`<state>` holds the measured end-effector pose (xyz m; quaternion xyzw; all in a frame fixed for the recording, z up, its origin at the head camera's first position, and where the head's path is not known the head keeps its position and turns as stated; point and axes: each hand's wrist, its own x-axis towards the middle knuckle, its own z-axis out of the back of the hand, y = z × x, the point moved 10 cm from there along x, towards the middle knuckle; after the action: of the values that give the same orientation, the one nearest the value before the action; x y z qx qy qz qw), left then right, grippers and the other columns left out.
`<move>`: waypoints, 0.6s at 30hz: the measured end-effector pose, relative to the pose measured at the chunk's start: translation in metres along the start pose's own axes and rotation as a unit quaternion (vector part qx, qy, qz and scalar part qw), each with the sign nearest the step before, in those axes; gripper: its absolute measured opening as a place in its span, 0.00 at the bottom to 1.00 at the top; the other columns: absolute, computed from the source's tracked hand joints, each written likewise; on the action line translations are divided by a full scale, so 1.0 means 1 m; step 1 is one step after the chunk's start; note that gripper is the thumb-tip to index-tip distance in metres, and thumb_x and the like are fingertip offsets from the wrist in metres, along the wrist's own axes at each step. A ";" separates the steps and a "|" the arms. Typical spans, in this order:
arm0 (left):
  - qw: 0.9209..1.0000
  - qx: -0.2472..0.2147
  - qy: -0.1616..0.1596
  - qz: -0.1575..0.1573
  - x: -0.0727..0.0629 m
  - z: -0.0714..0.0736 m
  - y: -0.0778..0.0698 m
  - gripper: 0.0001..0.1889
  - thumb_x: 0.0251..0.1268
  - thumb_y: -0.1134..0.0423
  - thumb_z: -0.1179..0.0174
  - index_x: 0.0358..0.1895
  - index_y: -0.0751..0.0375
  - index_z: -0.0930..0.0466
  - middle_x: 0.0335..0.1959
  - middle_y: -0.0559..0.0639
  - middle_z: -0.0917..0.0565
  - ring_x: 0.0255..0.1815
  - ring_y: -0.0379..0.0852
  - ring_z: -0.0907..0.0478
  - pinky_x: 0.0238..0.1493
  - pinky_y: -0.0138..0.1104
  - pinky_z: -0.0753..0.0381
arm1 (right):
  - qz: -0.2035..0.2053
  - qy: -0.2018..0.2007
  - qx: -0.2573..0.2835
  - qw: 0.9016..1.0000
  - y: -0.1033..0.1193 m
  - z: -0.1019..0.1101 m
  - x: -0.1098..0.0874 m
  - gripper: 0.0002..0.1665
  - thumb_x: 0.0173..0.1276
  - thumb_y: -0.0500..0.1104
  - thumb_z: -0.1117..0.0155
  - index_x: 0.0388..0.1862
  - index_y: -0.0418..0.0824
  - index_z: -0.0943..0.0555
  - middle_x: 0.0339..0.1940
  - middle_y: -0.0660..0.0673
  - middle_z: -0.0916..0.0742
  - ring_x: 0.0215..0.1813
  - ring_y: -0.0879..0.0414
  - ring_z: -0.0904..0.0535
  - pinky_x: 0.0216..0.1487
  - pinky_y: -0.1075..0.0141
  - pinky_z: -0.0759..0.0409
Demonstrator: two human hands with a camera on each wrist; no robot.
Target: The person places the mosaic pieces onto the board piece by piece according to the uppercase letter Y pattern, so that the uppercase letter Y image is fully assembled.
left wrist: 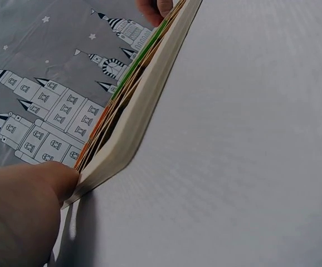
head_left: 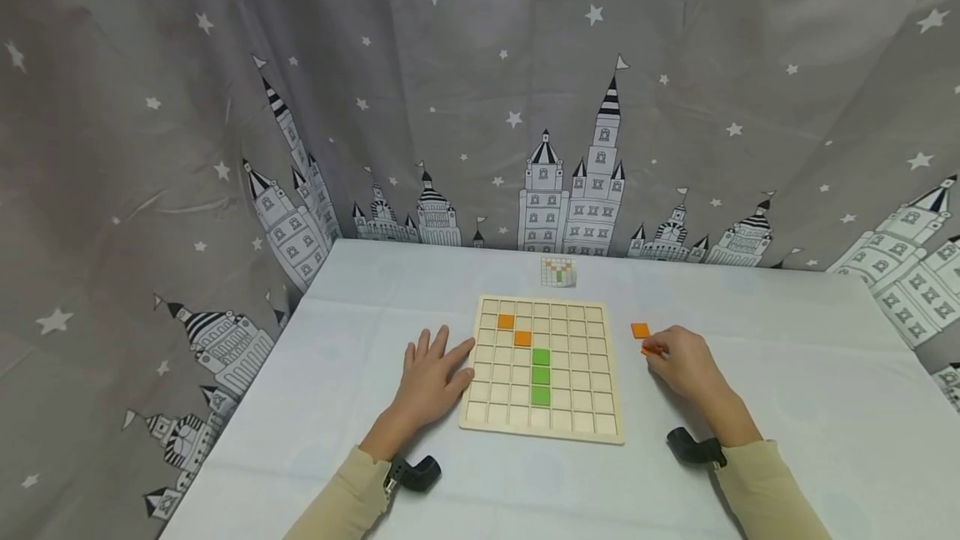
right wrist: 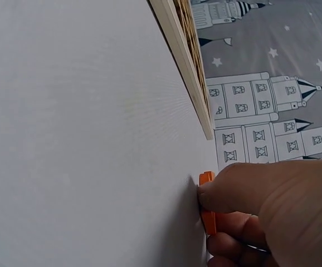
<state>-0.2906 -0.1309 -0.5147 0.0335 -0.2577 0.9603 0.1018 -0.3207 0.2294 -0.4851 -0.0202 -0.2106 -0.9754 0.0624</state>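
A square wooden grid board [head_left: 545, 432] lies on the white table. Two orange tiles, one of them this orange tile [head_left: 506, 322], step diagonally down in its upper left cells, and a column of green tiles [head_left: 541, 376] runs below them. My left hand [head_left: 429, 382] rests beside the board with fingers spread, thumb and forefinger touching its left edge. To the right of the board, my right hand [head_left: 682, 359] pinches an orange square tile [right wrist: 207, 207] between thumb and fingers, close over the table. Just beyond those fingertips a loose orange tile [head_left: 640, 331] lies flat.
Behind the board a small pattern card [head_left: 558, 272] lies on the table, printed with a coloured grid. A grey curtain [head_left: 465, 90] with castles and stars hangs along the table's far edge [head_left: 675, 263]. Black wrist cameras, such as this wrist camera [head_left: 417, 473], sit on both wrists.
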 end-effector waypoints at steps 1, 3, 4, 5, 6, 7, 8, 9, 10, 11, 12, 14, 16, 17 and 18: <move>1.000 0.000 0.000 0.000 0.000 0.000 0.000 0.26 0.73 0.52 0.43 0.71 0.52 0.24 0.79 0.70 0.39 0.82 0.75 0.52 0.76 0.70 0.55 | 0.002 -0.001 0.000 1.000 0.001 0.000 0.000 0.09 0.62 0.32 0.30 0.40 0.31 0.11 0.39 0.34 0.13 0.42 0.43 0.18 0.49 0.45 0.17; 1.000 0.000 0.000 0.000 0.000 0.001 0.000 0.26 0.73 0.52 0.43 0.71 0.52 0.24 0.79 0.70 0.39 0.82 0.75 0.52 0.76 0.71 0.55 | 0.003 -0.001 0.001 1.000 0.002 0.000 0.000 0.09 0.61 0.31 0.31 0.41 0.31 0.11 0.40 0.34 0.13 0.42 0.43 0.18 0.49 0.45 0.17; 1.000 0.000 0.000 0.000 0.000 0.001 0.000 0.26 0.73 0.52 0.43 0.71 0.52 0.24 0.79 0.70 0.39 0.82 0.75 0.52 0.76 0.71 0.55 | 0.003 0.000 0.001 1.000 0.002 0.000 0.000 0.09 0.61 0.31 0.31 0.41 0.31 0.11 0.40 0.34 0.13 0.42 0.43 0.18 0.49 0.45 0.17; 1.000 0.000 0.001 0.000 0.000 0.001 0.000 0.26 0.73 0.52 0.43 0.71 0.52 0.24 0.79 0.70 0.39 0.82 0.75 0.52 0.76 0.71 0.55 | 0.002 0.001 0.001 1.000 0.002 -0.001 0.000 0.10 0.61 0.31 0.32 0.41 0.31 0.11 0.40 0.34 0.13 0.42 0.43 0.18 0.49 0.45 0.17; 1.000 0.001 0.001 -0.001 0.000 0.001 0.000 0.26 0.73 0.52 0.43 0.71 0.52 0.24 0.79 0.70 0.39 0.82 0.75 0.52 0.76 0.71 0.55 | 0.002 0.001 0.001 1.000 0.003 -0.001 0.000 0.10 0.61 0.30 0.32 0.42 0.30 0.11 0.40 0.34 0.13 0.42 0.43 0.18 0.50 0.45 0.17; 1.000 0.001 0.001 -0.001 0.000 0.001 0.000 0.26 0.73 0.52 0.43 0.71 0.52 0.24 0.79 0.70 0.39 0.82 0.75 0.52 0.76 0.70 0.55 | 0.002 0.002 0.001 1.000 0.003 -0.001 0.000 0.10 0.61 0.30 0.32 0.42 0.30 0.11 0.40 0.33 0.13 0.42 0.42 0.18 0.50 0.45 0.17; 1.000 0.000 0.001 -0.001 0.000 0.001 0.000 0.26 0.73 0.52 0.43 0.71 0.52 0.24 0.79 0.70 0.39 0.82 0.75 0.52 0.76 0.70 0.55 | 0.001 0.001 0.002 1.000 0.003 -0.001 0.000 0.11 0.61 0.30 0.32 0.42 0.30 0.11 0.41 0.33 0.13 0.43 0.42 0.18 0.50 0.45 0.17; 1.000 -0.001 0.001 -0.001 0.000 0.001 0.000 0.26 0.73 0.52 0.43 0.71 0.52 0.25 0.79 0.70 0.39 0.82 0.75 0.52 0.77 0.70 0.55 | 0.000 0.000 0.001 1.000 0.002 -0.001 0.000 0.11 0.60 0.30 0.32 0.42 0.30 0.11 0.41 0.33 0.13 0.43 0.42 0.18 0.50 0.45 0.17; 1.000 -0.001 0.001 -0.001 0.000 0.001 0.000 0.26 0.73 0.52 0.44 0.71 0.52 0.25 0.79 0.70 0.39 0.82 0.75 0.53 0.77 0.70 0.55 | 0.000 -0.001 0.000 1.000 0.002 -0.001 0.000 0.11 0.60 0.30 0.32 0.42 0.30 0.11 0.41 0.33 0.13 0.43 0.42 0.18 0.50 0.45 0.17; 1.000 -0.002 0.002 0.000 0.000 0.000 0.000 0.26 0.73 0.52 0.44 0.71 0.52 0.25 0.79 0.70 0.39 0.82 0.75 0.53 0.77 0.70 0.55 | -0.001 -0.003 0.000 1.000 0.002 -0.001 0.000 0.11 0.60 0.30 0.32 0.42 0.30 0.11 0.41 0.33 0.13 0.43 0.42 0.18 0.50 0.45 0.17; 1.000 -0.002 0.002 0.000 0.000 0.000 0.000 0.26 0.73 0.52 0.44 0.71 0.52 0.25 0.79 0.70 0.39 0.82 0.75 0.53 0.77 0.70 0.55 | 0.000 -0.003 0.000 1.000 0.001 -0.001 0.000 0.11 0.60 0.30 0.32 0.42 0.30 0.11 0.41 0.33 0.13 0.43 0.42 0.18 0.50 0.45 0.17; 1.000 -0.003 0.001 0.000 0.000 0.001 0.000 0.26 0.73 0.52 0.44 0.71 0.52 0.24 0.79 0.70 0.39 0.82 0.75 0.52 0.77 0.70 0.55 | 0.000 -0.004 0.000 1.000 0.000 -0.001 0.000 0.11 0.60 0.30 0.32 0.42 0.31 0.11 0.41 0.34 0.13 0.43 0.42 0.18 0.49 0.45 0.17; 1.000 -0.002 0.002 0.000 0.000 0.000 0.000 0.26 0.73 0.52 0.44 0.71 0.52 0.24 0.79 0.70 0.39 0.82 0.75 0.52 0.77 0.70 0.55 | 0.001 -0.002 -0.001 1.000 0.000 -0.001 0.000 0.11 0.59 0.30 0.32 0.42 0.31 0.11 0.40 0.34 0.13 0.42 0.43 0.18 0.49 0.46 0.17; 1.000 -0.001 0.001 0.000 0.000 0.000 0.000 0.26 0.73 0.52 0.44 0.71 0.52 0.24 0.79 0.70 0.39 0.82 0.75 0.52 0.77 0.70 0.55 | 0.002 -0.001 -0.001 1.000 0.000 -0.001 0.000 0.11 0.59 0.30 0.32 0.42 0.30 0.11 0.40 0.34 0.13 0.41 0.43 0.18 0.48 0.46 0.17; 1.000 -0.001 0.001 0.000 0.000 0.000 0.000 0.26 0.73 0.52 0.44 0.71 0.52 0.24 0.79 0.70 0.39 0.82 0.75 0.52 0.77 0.70 0.55 | 0.003 0.000 -0.001 1.000 0.001 -0.001 0.000 0.11 0.60 0.30 0.32 0.42 0.31 0.11 0.40 0.34 0.13 0.41 0.43 0.19 0.48 0.46 0.17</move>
<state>-0.2903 -0.1311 -0.5142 0.0323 -0.2586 0.9600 0.1021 -0.3207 0.2285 -0.4857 -0.0213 -0.2095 -0.9754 0.0648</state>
